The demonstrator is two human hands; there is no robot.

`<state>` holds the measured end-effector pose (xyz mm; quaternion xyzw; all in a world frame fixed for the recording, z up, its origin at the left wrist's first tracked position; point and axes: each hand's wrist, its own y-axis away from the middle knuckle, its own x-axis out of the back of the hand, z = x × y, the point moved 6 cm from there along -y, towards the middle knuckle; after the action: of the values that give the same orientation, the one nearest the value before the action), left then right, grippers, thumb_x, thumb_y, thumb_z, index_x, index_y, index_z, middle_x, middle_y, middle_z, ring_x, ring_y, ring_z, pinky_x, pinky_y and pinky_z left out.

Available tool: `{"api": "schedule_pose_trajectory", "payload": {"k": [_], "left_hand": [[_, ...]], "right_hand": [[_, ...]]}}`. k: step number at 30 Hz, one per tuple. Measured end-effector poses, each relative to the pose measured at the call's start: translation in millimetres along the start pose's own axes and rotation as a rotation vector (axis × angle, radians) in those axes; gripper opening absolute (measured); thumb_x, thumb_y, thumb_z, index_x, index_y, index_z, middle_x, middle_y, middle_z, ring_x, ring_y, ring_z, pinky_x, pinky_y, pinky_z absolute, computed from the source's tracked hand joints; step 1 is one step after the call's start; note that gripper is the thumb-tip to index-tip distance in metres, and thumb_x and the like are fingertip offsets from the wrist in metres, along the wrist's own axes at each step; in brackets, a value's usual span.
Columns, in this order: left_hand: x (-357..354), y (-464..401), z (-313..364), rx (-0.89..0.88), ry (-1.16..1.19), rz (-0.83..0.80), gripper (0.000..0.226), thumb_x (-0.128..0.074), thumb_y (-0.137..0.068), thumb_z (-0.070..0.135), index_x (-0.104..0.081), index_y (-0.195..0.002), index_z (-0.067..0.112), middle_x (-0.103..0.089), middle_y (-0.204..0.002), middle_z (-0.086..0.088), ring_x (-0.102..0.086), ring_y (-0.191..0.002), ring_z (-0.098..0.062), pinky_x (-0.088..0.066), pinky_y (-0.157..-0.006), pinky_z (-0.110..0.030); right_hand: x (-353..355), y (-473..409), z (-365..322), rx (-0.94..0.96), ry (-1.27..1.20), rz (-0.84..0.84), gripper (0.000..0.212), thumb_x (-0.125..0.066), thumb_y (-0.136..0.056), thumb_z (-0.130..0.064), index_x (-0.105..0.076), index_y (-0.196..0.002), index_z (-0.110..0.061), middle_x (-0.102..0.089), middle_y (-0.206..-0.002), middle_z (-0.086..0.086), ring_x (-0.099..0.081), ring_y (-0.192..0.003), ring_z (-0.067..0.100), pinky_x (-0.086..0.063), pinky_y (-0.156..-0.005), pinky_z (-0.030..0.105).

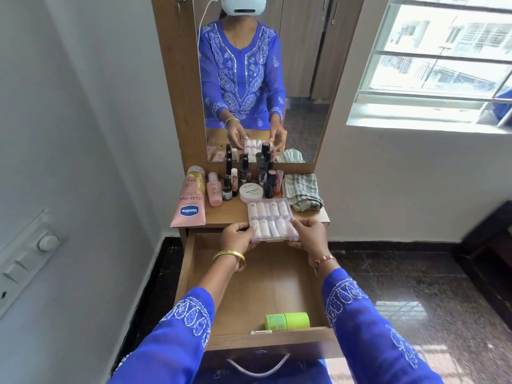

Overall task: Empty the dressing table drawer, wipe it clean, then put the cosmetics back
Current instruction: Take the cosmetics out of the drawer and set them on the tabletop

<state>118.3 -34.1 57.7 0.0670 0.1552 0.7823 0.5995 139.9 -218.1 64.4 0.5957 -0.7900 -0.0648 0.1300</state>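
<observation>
The clear compartment case [273,220], filled with two rows of small pale tubes, is held between my two hands at the front lip of the dressing table top [235,214]: its far half lies over the top, its near half juts out above the open drawer [263,284]. My left hand [238,238] pinches the case's left edge, fingers curled onto the near corner; my right hand [307,235] clamps the right edge likewise, thumb on the lid. Whether the case rests on the table or hangs free in my grip, I cannot tell. Just beyond my fingertips stands the white round tub [251,192]; past it, a cluster of upright dark bottles [270,183] and small vials. Beyond my left hand lie the pink lotion tube [190,202] and a pink bottle [214,189]; beyond my right hand, the folded striped cloth [303,192]. Below and toward me, at the drawer's front wall, sits a green jar [286,320] on its side. Risks, as I judge them: pushed forward, the case could strike the tub and topple the crowded bottles behind it; tilted in an edge-only pinch, the lid could spring and spill the tubes into the drawer; released while overhanging, it could tip off the lip. The green jar, lying on its side, could roll if the drawer is jolted.
</observation>
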Motion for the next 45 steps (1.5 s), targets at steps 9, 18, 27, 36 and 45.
{"api": "schedule_pose_trajectory", "payload": {"k": [9,18,27,36,45], "left_hand": [[23.6,20.9,-13.1,-0.075,0.020,0.142,0.020,-0.053,-0.091,0.013,-0.059,-0.109,0.007,-0.061,-0.090,-0.008,-0.062,-0.079,-0.021,-0.053,-0.069,-0.027],[38.8,50.8,-74.1,0.035,-0.059,0.062,0.010,-0.050,-0.092,0.009,-0.058,-0.087,0.011,-0.059,-0.074,-0.003,-0.058,-0.065,-0.013,-0.051,-0.053,-0.015],[36.2,54.6,-78.1,0.052,-0.196,-0.021,0.018,-0.050,-0.092,0.010,-0.059,-0.078,0.018,-0.061,-0.075,-0.003,-0.058,-0.065,-0.012,-0.049,-0.055,-0.017],[35.5,58.7,-82.3,0.138,-0.179,-0.064,0.021,-0.057,-0.089,0.031,-0.058,-0.078,0.013,-0.061,-0.079,-0.005,-0.059,-0.072,-0.018,-0.054,-0.063,-0.032],[41.1,65.9,-78.2,0.283,0.111,0.007,0.027,-0.053,-0.091,0.031,-0.055,-0.089,0.004,-0.054,-0.076,-0.011,-0.056,-0.058,-0.022,-0.054,-0.043,-0.023]], "right_hand": [[22.8,35.8,17.2,0.127,0.116,0.171,0.022,-0.060,-0.087,-0.021,-0.052,-0.068,-0.015,-0.060,-0.070,0.011,-0.055,-0.058,0.022,-0.052,-0.063,0.041],[-20.4,83.4,82.0,0.033,1.066,-0.701,0.031,-0.067,-0.079,-0.012,-0.066,-0.110,-0.011,-0.067,-0.107,0.007,-0.059,-0.085,0.016,-0.042,-0.074,0.018],[-27.4,94.9,85.6,0.123,1.296,-0.878,0.044,-0.059,-0.081,-0.005,-0.058,-0.125,-0.012,-0.059,-0.127,0.012,-0.055,-0.113,0.026,-0.043,-0.092,0.025],[-41.4,95.9,53.1,0.247,0.838,-0.717,0.038,-0.064,-0.086,-0.018,-0.057,-0.119,-0.002,-0.060,-0.111,0.013,-0.052,-0.093,0.018,-0.043,-0.083,0.030],[-42.4,96.0,38.1,0.309,0.531,-0.421,0.029,-0.063,-0.086,-0.029,-0.067,-0.107,-0.010,-0.061,-0.088,0.000,-0.053,-0.077,0.010,-0.045,-0.070,0.025]]}}
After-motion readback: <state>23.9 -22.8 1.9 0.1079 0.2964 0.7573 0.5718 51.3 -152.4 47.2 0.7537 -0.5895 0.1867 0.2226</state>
